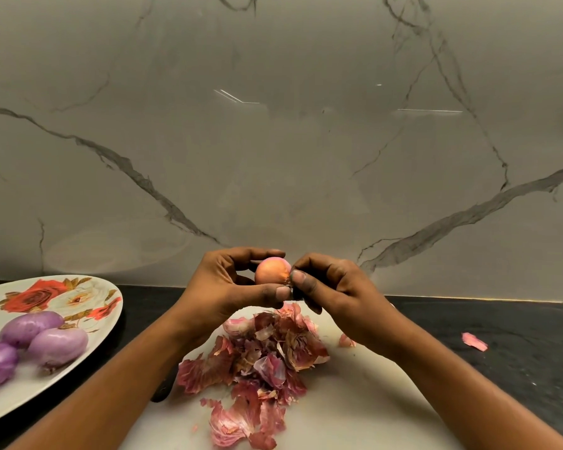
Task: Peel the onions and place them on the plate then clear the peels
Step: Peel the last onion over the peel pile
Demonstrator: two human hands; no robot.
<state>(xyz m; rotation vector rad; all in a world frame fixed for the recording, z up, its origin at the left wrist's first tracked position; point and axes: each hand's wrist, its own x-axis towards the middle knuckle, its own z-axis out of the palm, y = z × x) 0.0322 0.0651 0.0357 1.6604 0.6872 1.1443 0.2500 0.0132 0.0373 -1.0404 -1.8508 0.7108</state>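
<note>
Peels (pixel 254 362) lie in one heap on the white board (pixel 355 401) under your wrists, with two stray bits to the right: one on the board by your right wrist, and one (pixel 474 341) on the dark desk (pixel 527 368). Above the heap your left grip (pixel 231 287) curls round one onion (pixel 271 271) with its skin on, while your right grip (pixel 335 287) pinches its root end. Three peeled onions (pixel 57 347) sit together on the flowered plate (pixel 26 389) at your left.

White board (pixel 355 401) lies flat on black counter (pixel 517 336). Grey-veined marble wall (pixel 273 141) rises directly behind the counter, where a thin bright strip (pixel 468 299) marks the joint.
</note>
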